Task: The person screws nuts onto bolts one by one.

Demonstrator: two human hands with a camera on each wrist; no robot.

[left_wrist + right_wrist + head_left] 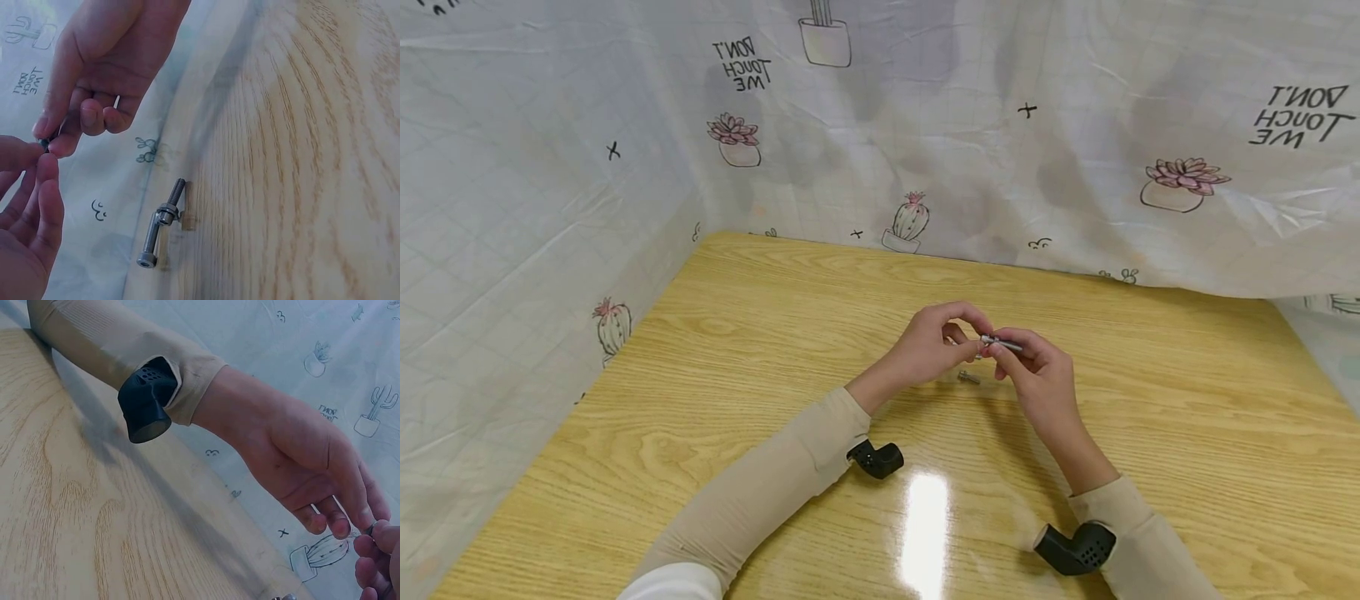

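A silver bolt (1009, 344) is held above the table between both hands, with its wider end to the left. My left hand (928, 346) pinches that end between thumb and index finger. The right hand (1043, 379) grips the shank with thumb and fingers; in the left wrist view fingertips hide most of the piece. Below the hands, two more metal bolts lie together on the wood. One is a socket-head bolt (148, 250); the other bolt (177, 190) carries what looks like a nut or washer near its head.
A wood-grain table (760, 333) spreads under both arms, with a bright light reflection near its front. Pale printed sheeting (955, 150) hangs behind it and along the left side. Black camera mounts, one on the left sleeve (876, 459) and one on the right (1077, 547), stick out at the wrists.
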